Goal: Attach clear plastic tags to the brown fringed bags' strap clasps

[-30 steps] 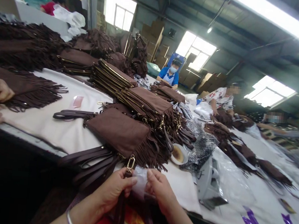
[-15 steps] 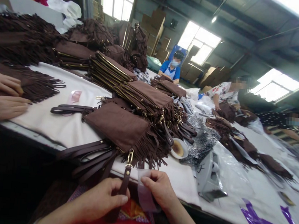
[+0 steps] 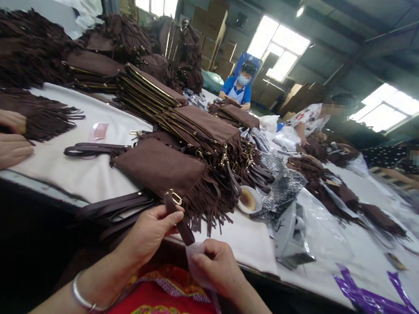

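Note:
My left hand (image 3: 155, 230) is closed on a dark brown wrist strap (image 3: 184, 230), pinched close to its gold clasp (image 3: 175, 198). A thin, translucent whitish sheet (image 3: 195, 267) is gripped by my right hand (image 3: 219, 264), its upper edge at the lower end of the strap. Just beyond my hands a brown fringed pouch (image 3: 160, 167) lies flat at the table's edge. Several more dark straps (image 3: 118, 215) hang over the edge to the left of my left hand. The fingertips of my right hand are partly hidden behind the sheet.
Behind the pouch rises a stack of zipped brown pouches (image 3: 197, 124). A small white bowl (image 3: 248, 199), a grey-white tape dispenser (image 3: 292, 233) and purple plastic packaging (image 3: 376, 296) lie to the right. On the left are a pink comb (image 3: 99, 132) and a co-worker's hands (image 3: 5, 146).
My left hand has risen with the strap, lifting and tilting it. My right hand has brought the sheet against the strap's lower end; before, the two were apart.

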`<state>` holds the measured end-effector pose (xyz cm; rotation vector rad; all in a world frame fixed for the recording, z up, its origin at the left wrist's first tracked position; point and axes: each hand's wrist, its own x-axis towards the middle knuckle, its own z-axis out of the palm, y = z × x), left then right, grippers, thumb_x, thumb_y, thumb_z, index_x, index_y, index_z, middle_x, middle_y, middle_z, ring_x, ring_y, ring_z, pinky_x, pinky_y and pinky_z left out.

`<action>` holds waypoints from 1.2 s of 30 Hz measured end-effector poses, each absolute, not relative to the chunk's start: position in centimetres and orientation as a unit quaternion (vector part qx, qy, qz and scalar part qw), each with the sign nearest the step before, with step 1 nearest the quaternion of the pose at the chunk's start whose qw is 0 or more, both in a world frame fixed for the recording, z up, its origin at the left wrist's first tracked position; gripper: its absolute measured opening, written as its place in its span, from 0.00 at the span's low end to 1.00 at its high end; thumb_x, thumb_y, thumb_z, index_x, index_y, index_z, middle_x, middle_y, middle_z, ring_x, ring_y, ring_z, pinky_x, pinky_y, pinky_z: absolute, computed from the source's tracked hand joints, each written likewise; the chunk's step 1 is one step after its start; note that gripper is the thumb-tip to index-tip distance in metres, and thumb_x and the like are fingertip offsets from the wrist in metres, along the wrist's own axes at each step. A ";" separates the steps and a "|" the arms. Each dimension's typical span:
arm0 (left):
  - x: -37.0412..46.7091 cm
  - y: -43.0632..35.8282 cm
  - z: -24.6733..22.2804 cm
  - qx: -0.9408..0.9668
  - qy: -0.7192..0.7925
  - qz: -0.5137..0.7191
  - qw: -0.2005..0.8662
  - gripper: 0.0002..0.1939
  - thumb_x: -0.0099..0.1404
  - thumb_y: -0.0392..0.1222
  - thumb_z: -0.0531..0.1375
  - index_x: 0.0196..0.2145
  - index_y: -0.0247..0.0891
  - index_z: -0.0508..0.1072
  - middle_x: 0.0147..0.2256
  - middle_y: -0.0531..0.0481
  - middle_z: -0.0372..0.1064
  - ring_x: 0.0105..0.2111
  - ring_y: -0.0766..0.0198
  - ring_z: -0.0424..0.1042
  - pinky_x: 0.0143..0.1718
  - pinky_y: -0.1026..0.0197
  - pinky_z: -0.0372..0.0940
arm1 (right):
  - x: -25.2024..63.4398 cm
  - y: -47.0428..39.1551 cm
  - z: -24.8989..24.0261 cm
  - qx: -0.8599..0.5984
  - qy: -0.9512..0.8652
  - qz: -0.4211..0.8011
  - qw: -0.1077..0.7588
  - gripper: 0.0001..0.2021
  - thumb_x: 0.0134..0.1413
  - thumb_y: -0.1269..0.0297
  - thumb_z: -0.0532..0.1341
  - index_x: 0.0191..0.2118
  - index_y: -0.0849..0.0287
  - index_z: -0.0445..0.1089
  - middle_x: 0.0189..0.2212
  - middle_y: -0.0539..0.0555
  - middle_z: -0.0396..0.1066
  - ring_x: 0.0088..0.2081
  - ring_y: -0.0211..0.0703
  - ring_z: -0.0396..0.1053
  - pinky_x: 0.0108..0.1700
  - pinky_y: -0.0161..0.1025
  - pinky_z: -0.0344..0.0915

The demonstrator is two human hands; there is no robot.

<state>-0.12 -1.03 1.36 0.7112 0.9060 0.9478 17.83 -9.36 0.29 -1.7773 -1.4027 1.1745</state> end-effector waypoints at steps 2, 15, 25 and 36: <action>-0.2 -1.3 1.0 0.333 0.418 0.426 0.730 0.15 0.51 0.45 0.70 0.34 0.35 0.76 0.30 0.50 0.72 0.29 0.62 0.71 0.34 0.59 0.70 | 17.8 -9.4 0.0 -0.654 -0.508 0.466 0.309 0.07 0.45 0.66 0.62 0.22 0.62 0.71 0.21 0.48 0.66 0.26 0.37 0.60 0.30 0.33 0.56; -0.5 -1.3 -0.1 0.415 0.409 0.404 0.705 0.13 0.54 0.45 0.69 0.34 0.36 0.76 0.29 0.51 0.72 0.28 0.61 0.72 0.32 0.60 0.69 | 17.6 -9.5 0.2 -0.575 -0.436 0.604 0.338 0.11 0.46 0.60 0.66 0.27 0.65 0.75 0.20 0.48 0.65 0.24 0.34 0.57 0.27 0.32 0.54; -0.1 -0.7 -0.2 0.406 0.381 0.418 0.718 0.11 0.53 0.43 0.69 0.33 0.36 0.77 0.28 0.53 0.71 0.27 0.66 0.70 0.32 0.64 0.66 | 17.4 -9.4 -0.3 -0.559 -0.400 0.632 0.357 0.13 0.43 0.58 0.69 0.27 0.66 0.76 0.21 0.49 0.66 0.24 0.32 0.57 0.27 0.31 0.52; -0.9 -1.3 -0.1 0.367 0.390 0.376 0.757 0.12 0.51 0.42 0.69 0.33 0.35 0.76 0.27 0.52 0.70 0.27 0.64 0.69 0.31 0.63 0.66 | 17.7 -9.4 -0.3 -0.576 -0.378 0.630 0.359 0.17 0.40 0.55 0.70 0.30 0.66 0.77 0.21 0.50 0.69 0.23 0.33 0.60 0.27 0.32 0.54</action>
